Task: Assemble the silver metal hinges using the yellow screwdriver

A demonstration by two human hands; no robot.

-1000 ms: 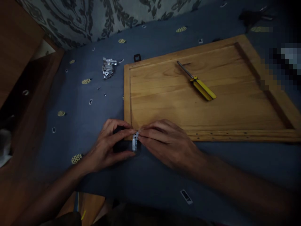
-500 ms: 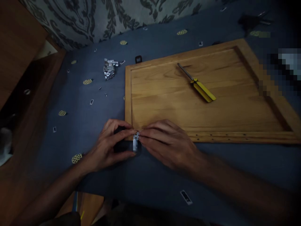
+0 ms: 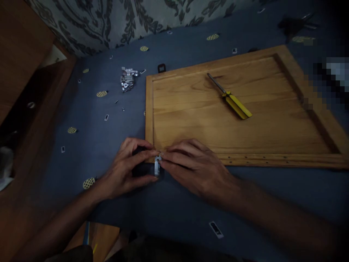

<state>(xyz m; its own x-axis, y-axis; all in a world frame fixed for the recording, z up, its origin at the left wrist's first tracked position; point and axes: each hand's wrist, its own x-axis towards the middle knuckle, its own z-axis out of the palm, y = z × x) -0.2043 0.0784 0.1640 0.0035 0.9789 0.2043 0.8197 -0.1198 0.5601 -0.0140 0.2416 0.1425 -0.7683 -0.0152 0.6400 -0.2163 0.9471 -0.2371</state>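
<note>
A small metal hinge sits at the near left corner of a wooden cabinet door, part of it jutting past the door's near edge. My left hand grips the hinge from the left, its thumb at the hinge's lower end and fingertips at the top. From the right, the fingertips of my right hand are pinched together at the hinge's upper end; whatever is between them is hidden. On the door panel lies a screwdriver with a yellow handle, its shaft pointing to the far left.
A heap of metal hinges lies on the blue patterned cloth, with loose screws nearby. A dark square piece touches the door's far edge. A dark tool lies at the far right. Wooden furniture stands on the left.
Hands and hinge hold nearly the same place. The right fingers have shifted slightly at the hinge's top; the whole view has moved a little.
</note>
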